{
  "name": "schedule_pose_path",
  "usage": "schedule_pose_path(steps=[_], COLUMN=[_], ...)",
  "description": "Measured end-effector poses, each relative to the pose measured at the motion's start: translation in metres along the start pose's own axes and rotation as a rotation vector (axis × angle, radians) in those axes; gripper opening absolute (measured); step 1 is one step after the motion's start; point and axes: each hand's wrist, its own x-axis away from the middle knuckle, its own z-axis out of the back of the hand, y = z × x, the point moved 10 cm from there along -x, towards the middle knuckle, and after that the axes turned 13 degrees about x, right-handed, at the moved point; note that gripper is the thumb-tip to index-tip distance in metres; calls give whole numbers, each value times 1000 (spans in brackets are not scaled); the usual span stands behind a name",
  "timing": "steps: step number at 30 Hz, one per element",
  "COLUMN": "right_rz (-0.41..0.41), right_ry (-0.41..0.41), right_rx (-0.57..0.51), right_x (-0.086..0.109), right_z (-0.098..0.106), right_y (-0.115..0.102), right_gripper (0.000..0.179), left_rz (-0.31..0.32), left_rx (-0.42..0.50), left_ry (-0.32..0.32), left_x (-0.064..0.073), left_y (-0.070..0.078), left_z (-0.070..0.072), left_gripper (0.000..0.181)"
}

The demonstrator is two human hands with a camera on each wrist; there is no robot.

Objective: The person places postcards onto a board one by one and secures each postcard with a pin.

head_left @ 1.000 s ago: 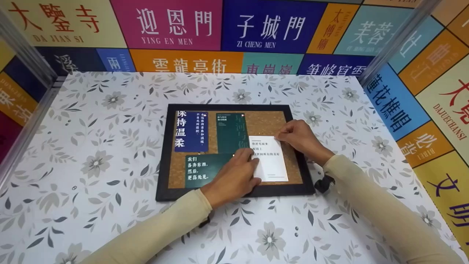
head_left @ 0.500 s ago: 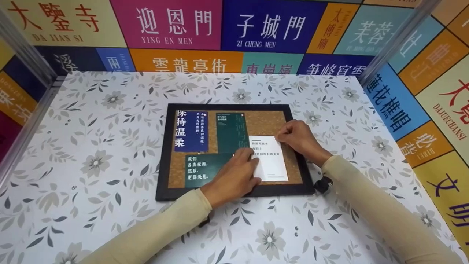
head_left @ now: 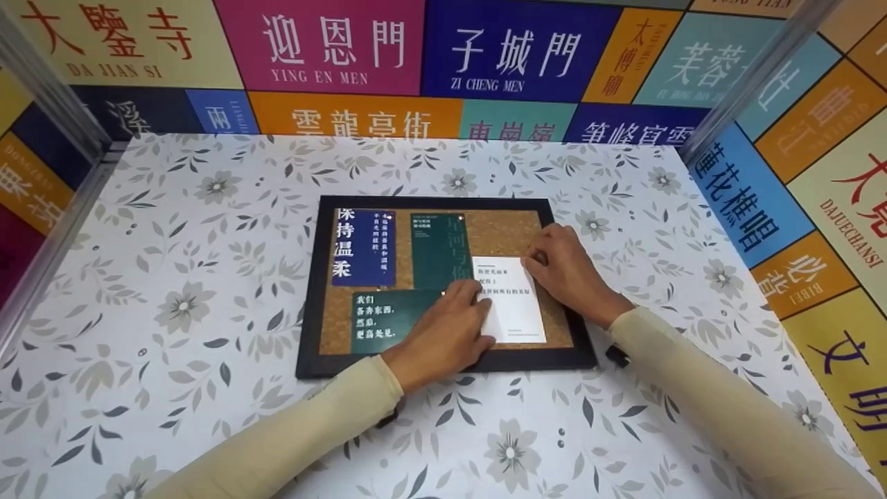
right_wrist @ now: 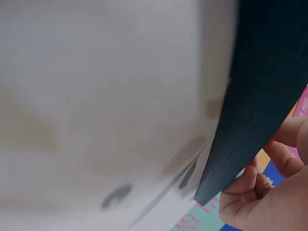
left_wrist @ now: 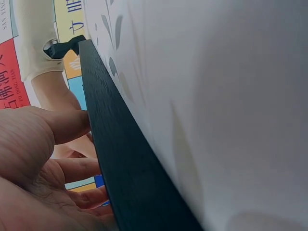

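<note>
A black-framed cork board (head_left: 509,232) lies flat on the table. My left hand (head_left: 443,329) rests on it, its fingertips pressing the left side of a white printed card (head_left: 513,312). Under that hand is part of a wide green card (head_left: 407,305). At the white card's top right corner, my right hand (head_left: 567,270) has thumb and fingers bent together; whatever they pinch is hidden. A blue card (head_left: 364,249) and a tall green card (head_left: 433,253) sit higher on the board, each with a small pale dot like a pin head near its top right corner.
The table (head_left: 242,416) has a white floral cover. Colourful panels with large characters (head_left: 332,48) stand behind it and at both sides. In the wrist views the dark frame edge (left_wrist: 120,159) crosses beside each hand.
My right hand has turned a little at the card's corner, with its fingers bent more tightly. The left hand and the cards keep their places on the board; the head view has shifted slightly.
</note>
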Motion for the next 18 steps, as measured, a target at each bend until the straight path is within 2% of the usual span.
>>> schedule_pose_path(steps=[11, 15, 18], right_rz=[158, 247, 291], right_ry=[60, 119, 147], right_rx=[186, 300, 349], right_x=[8, 12, 14], right_z=[6, 11, 14], right_y=[-10, -21, -27], right_gripper=[11, 12, 13], left_rz=[3, -4, -19], left_rx=[-7, 8, 2], left_ry=[-2, 13, 38], left_x=[-1, 0, -1], left_y=[0, 1, -5], left_z=[-3, -3, -8], left_gripper=[40, 40, 41])
